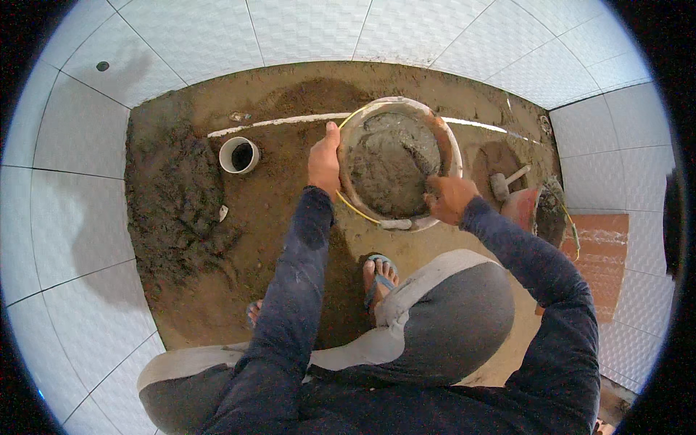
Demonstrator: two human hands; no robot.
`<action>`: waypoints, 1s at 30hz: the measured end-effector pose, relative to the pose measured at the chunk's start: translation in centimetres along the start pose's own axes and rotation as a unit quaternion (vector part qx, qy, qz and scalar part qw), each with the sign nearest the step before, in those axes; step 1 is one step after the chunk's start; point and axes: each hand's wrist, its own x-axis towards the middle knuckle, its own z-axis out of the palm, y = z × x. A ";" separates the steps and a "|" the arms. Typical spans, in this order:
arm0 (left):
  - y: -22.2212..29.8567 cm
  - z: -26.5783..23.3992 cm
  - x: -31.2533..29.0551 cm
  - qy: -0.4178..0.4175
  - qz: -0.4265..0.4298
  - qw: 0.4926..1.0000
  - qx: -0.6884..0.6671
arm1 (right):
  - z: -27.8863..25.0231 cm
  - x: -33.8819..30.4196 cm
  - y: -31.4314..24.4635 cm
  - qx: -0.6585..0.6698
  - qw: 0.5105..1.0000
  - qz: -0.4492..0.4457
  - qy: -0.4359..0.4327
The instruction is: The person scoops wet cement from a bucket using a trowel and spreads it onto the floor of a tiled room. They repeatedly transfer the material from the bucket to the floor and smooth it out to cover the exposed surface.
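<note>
Head view, clock from frame centre: bucket (455, 156) of wet grey mortar (391, 156) sits on the dirt floor (275, 217) near 1 o'clock, mouth up, yellow bail handle (354, 209) dropped round its near-left side, grip near the bucket's 6. Left hand (324, 159) at the bucket's 9: thumb up, fingers curved on the outer wall, holding it; fingertips hidden. Right hand (448, 199) at the bucket's 4, over the rim: fingers bunched narrow at the mortar, maybe round a tool handle, can't tell. Step in hand looks like working the mortar by hand. To do it well: keep the left brace firm opposite the push, wrist low, sweep along wall and base so no dry pocket stays, strokes short so nothing slops over the rim, knuckles off the edge. Bail is best left hanging clear of the right wrist. Surroundings: white cup-like cylinder (226, 155), dark inside, at 10; dark heap (174, 210) at 9; pale-headed mallet (500, 187) between 2 and 3, beside a second, reddish container (519, 209) at 3; reddish-brown panel (605, 254) past 3, near the tiled wall (638, 239).
</note>
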 end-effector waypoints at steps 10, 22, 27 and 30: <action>-2.2 4.8 -1.5 0.028 0.072 0.997 0.009 | 1.7 -3.5 -0.9 0.201 0.980 0.014 0.000; -1.9 3.3 -1.8 0.056 -0.019 0.997 -0.058 | 1.7 -4.6 -0.4 0.355 0.935 0.017 -0.019; -1.1 0.3 -0.9 0.076 -0.082 0.989 -0.096 | -1.8 -4.4 -0.9 0.397 0.916 0.031 -0.056; -4.5 -2.9 0.8 0.095 0.001 0.991 0.091 | -5.3 -4.5 -2.9 0.442 0.892 0.075 -0.055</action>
